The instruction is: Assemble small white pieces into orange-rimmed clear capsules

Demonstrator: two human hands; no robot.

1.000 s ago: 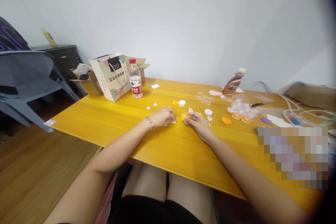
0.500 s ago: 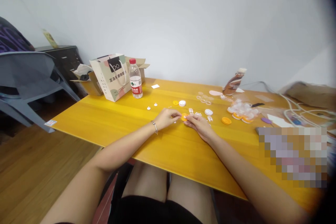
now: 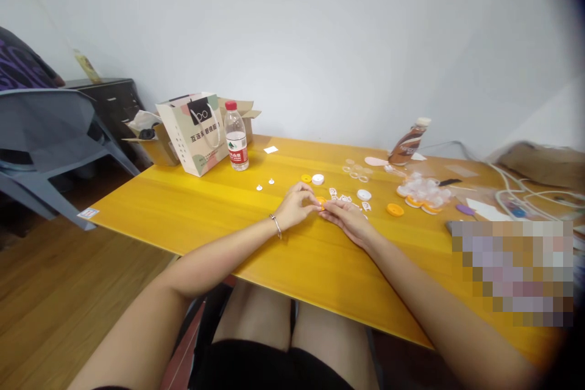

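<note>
Just past left hand [image 3: 296, 207], right hand [image 3: 348, 218], orange disc [image 3: 321, 200] — white cap [image 3: 364, 195], bottle [image 3: 236, 136].

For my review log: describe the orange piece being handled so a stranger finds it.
On the yellow wooden table, look mid-table where the left hand and right hand meet. The small orange plastic disc sits pinched between their fingertips; the other orange discs lie untouched.

Silver wrist bracelet [image 3: 275, 225], black shorts [image 3: 274, 372]
</note>
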